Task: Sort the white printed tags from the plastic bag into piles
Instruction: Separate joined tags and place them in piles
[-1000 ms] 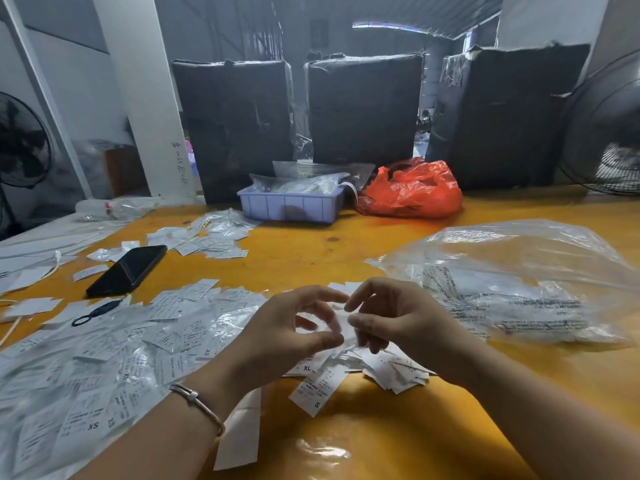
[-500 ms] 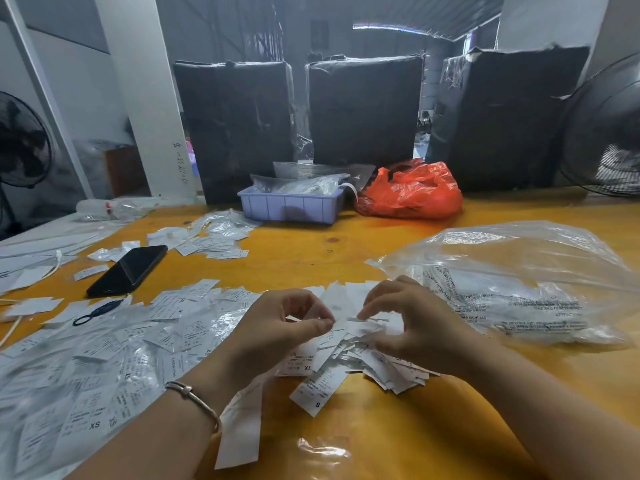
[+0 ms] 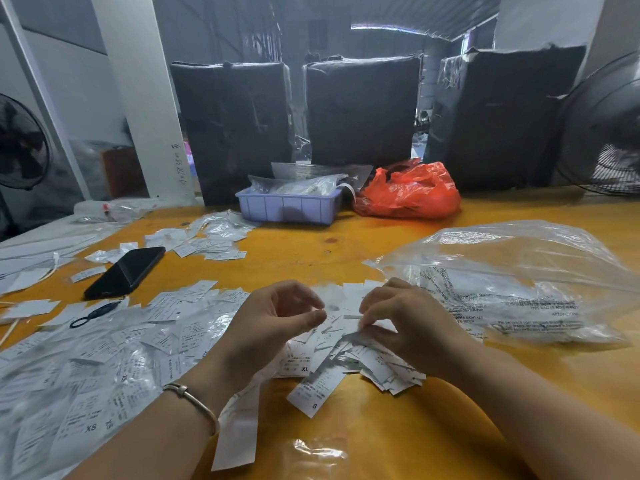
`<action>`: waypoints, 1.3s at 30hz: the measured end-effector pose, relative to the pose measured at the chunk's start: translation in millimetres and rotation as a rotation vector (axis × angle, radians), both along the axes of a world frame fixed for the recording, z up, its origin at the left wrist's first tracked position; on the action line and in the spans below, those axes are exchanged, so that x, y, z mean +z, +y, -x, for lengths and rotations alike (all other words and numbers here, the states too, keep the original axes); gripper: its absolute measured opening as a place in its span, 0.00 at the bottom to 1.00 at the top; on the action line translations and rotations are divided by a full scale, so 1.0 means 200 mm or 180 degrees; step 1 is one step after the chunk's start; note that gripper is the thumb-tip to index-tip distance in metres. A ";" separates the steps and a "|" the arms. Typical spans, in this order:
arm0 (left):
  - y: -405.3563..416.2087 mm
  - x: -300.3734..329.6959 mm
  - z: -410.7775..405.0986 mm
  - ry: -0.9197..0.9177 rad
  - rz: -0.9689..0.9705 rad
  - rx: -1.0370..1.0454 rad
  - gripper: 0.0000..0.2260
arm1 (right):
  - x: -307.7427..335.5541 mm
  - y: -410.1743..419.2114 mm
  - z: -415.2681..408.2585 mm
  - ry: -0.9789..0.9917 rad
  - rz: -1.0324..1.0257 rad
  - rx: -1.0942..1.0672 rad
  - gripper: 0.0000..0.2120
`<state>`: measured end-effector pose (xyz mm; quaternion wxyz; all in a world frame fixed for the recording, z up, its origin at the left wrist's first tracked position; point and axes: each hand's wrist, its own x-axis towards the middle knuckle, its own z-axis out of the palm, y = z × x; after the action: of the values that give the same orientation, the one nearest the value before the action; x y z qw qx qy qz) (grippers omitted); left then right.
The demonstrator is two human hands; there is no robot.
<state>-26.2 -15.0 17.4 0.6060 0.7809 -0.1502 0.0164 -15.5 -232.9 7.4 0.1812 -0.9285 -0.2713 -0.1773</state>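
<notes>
white tags under two hands on a yellow table

white printed tags (image 3: 349, 355) lie in a loose heap on the yellow table (image 3: 398, 441), right beneath both hands. letters can be read on a few: "xl" on one near the left wrist side of the heap, "s" on a tag (image 3: 317, 388) lying at the near edge, and "xs" on tags in the wide spread (image 3: 104, 358) to the left. the clear plastic bag (image 3: 519, 278) lies just right of the heap, with black print on it; only "this bag is not a toy" and "attention" can be partly made out, seen in reverse.

the left hand (image 3: 273, 323) hovers over the heap with fingers curled, thumb and forefinger nearly meeting; whether they pinch a tag cannot be told. the right hand (image 3: 405, 320) has its fingers bent down onto the heap, gripping a tag at the fingertips (image 3: 363, 322).

a bangle (image 3: 192, 398) sits on the left wrist. a black phone (image 3: 126, 271) lies far left, a lilac tray (image 3: 289, 207) and a red bag (image 3: 408, 192) at the back.
</notes>
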 end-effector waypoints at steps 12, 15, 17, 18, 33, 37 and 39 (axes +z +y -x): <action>-0.01 0.01 0.01 0.0079 -0.0041 -0.0018 0.06 | 0.03 -0.01 0.01 0.0610 -0.1211 -0.0179 0.01; -0.01 0.00 0.01 0.0071 -0.0065 0.0030 0.07 | 0.05 -0.01 0.02 0.0581 -0.1482 -0.0165 0.02; -0.01 0.00 0.00 0.0058 -0.0030 0.0059 0.05 | 0.06 -0.01 0.02 0.0505 -0.1808 -0.0204 0.03; -0.01 -0.01 0.00 0.0052 0.0007 0.0070 0.04 | 0.06 -0.01 0.02 0.0488 -0.1972 -0.0236 0.03; 0.00 -0.02 -0.01 0.0021 -0.0014 0.0141 0.03 | 0.04 -0.04 -0.01 0.0882 -0.2809 -0.0375 0.06; 0.00 -0.01 -0.01 0.0039 -0.0026 0.0136 0.09 | 0.06 -0.04 0.00 0.1018 -0.2938 -0.0277 0.09; 0.00 -0.01 -0.01 0.0008 -0.0026 0.0185 0.09 | 0.07 -0.03 0.01 0.1077 -0.2977 -0.0244 0.11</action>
<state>-24.7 -14.8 15.9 0.6023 0.7874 -0.1268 0.0324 -17.2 -238.9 21.1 0.6131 -0.7729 -0.0952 -0.1333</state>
